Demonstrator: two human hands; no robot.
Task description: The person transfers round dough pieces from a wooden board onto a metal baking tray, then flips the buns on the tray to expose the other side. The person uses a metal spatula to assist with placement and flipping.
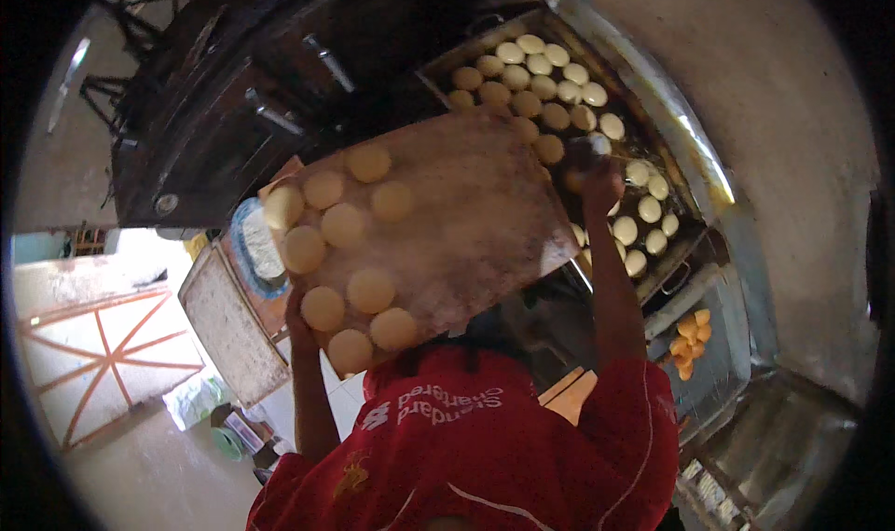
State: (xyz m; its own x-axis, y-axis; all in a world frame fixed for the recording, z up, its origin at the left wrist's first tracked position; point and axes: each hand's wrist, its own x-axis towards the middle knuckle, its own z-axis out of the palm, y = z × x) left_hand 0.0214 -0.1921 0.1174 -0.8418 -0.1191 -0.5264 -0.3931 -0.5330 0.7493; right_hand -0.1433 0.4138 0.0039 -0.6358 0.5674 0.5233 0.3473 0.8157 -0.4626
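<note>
A wide wooden board (466, 223) spans the middle, tilted, with several flat dough rounds (342, 224) on its left half and flour dust over its surface. My left hand (298, 318) grips the board's lower left edge, its fingers partly hidden beneath. Beyond the board's right end lies a large rectangular metal pan (673, 272) of dark oil. Many pale dough rounds (650, 208) float in it. My right hand (601, 182) reaches over the pan beside the board's right edge, close to some rounds. Its fingers are blurred, so whether they hold a round is unclear.
Golden fried pieces (688, 346) lie in a metal tray right of me. A blue-rimmed basin of white flour (261, 242) stands left of the board. Dark metal doors with handles (328, 63) fill the upper left. A wall (792, 111) runs along the right.
</note>
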